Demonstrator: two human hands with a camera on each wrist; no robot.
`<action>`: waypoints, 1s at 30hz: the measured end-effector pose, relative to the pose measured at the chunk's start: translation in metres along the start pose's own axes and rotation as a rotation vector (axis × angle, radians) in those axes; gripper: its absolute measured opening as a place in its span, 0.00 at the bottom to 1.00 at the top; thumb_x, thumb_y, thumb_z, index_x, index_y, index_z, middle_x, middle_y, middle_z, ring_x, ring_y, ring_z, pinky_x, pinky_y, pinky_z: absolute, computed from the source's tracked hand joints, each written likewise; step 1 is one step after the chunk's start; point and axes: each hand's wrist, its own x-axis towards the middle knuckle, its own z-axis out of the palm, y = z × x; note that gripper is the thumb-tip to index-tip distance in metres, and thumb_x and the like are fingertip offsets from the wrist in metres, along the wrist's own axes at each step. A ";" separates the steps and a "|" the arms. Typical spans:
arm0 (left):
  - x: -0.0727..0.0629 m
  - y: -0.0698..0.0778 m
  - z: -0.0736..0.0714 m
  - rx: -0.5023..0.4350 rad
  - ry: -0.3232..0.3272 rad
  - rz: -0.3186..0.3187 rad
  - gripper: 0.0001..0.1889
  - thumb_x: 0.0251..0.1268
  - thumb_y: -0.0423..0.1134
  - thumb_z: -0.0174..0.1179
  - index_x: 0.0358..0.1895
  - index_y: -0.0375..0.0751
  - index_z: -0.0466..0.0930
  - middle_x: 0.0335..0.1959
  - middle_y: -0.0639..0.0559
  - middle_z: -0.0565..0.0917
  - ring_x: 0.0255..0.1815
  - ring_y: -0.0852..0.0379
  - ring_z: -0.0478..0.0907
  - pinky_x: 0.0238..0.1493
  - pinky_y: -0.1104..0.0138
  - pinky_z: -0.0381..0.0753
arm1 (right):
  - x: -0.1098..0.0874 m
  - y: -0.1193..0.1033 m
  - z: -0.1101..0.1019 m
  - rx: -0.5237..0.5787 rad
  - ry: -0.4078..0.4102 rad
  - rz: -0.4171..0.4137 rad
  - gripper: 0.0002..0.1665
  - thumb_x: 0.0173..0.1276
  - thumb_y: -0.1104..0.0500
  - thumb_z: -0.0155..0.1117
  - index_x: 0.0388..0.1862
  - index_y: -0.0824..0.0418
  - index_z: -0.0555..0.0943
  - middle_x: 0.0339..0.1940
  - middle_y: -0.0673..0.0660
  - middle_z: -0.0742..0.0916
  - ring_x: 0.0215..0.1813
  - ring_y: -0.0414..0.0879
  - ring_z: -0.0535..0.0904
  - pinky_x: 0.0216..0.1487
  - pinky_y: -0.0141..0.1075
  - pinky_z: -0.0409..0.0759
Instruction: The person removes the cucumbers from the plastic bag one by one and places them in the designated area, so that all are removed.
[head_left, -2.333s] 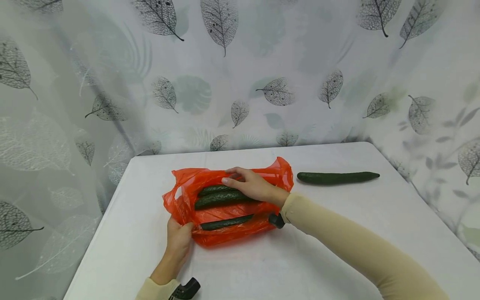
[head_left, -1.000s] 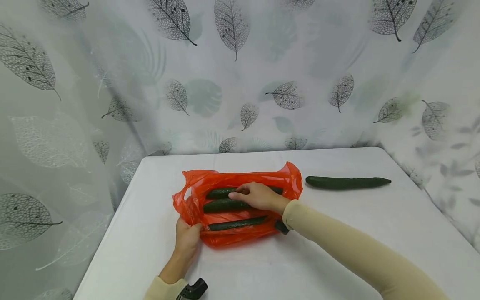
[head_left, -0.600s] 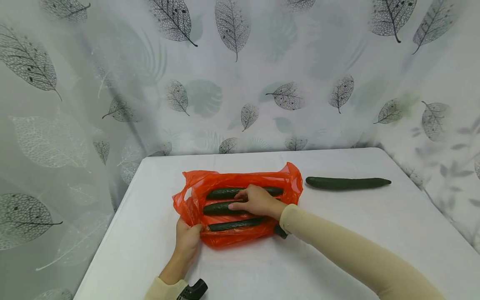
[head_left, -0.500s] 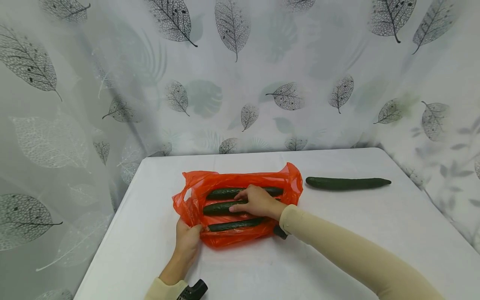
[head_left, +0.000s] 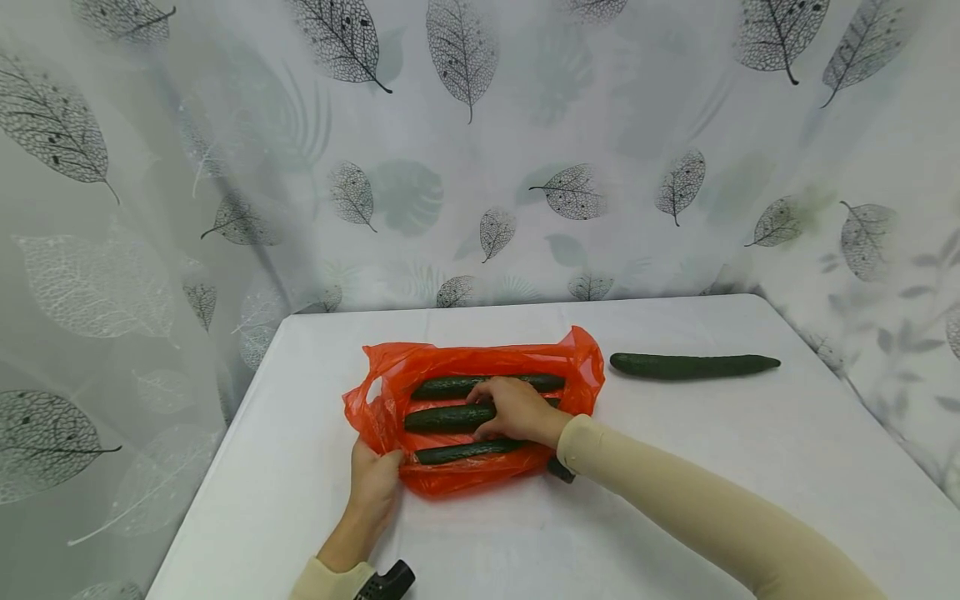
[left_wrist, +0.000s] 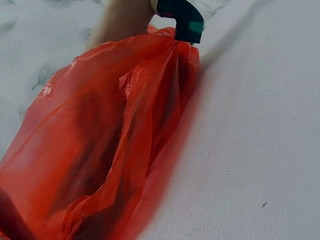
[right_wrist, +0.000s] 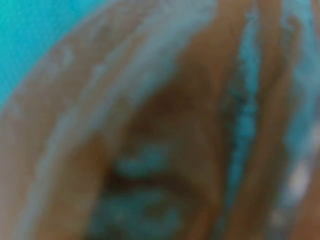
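Observation:
An orange-red plastic bag (head_left: 480,360) lies on the table with its mouth spread, three dark green cucumbers side by side in it. My left hand (head_left: 373,483) grips the bag's near left edge; in the left wrist view the thin film (left_wrist: 80,130) fills the left side and hides the fingers. My right hand (head_left: 517,411) reaches into the bag and holds the middle cucumber (head_left: 437,419), fingers over its far side and thumb on the near side. Behind it lies the back cucumber (head_left: 444,387), partly hidden by the hand. Nearest me is the front cucumber (head_left: 463,452).
A fourth, longer cucumber (head_left: 693,367) lies on the white table (head_left: 660,475), right of the bag. Leaf-patterned curtains (head_left: 420,233) hang behind the table and along its sides. The right wrist view is blurred and tinted, full of bag film (right_wrist: 75,125) close to the lens.
My right hand has drawn back from the bag's far edge and come down round the middle cucumber. The cucumbers have spread apart in the bag. My left hand keeps its grip.

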 end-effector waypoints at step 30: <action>0.000 0.000 -0.002 0.009 -0.002 -0.012 0.30 0.58 0.16 0.44 0.68 0.28 0.63 0.62 0.37 0.74 0.60 0.45 0.70 0.61 0.66 0.74 | -0.010 0.003 -0.007 0.187 0.052 -0.017 0.23 0.60 0.57 0.78 0.53 0.50 0.81 0.46 0.45 0.83 0.51 0.45 0.76 0.58 0.43 0.77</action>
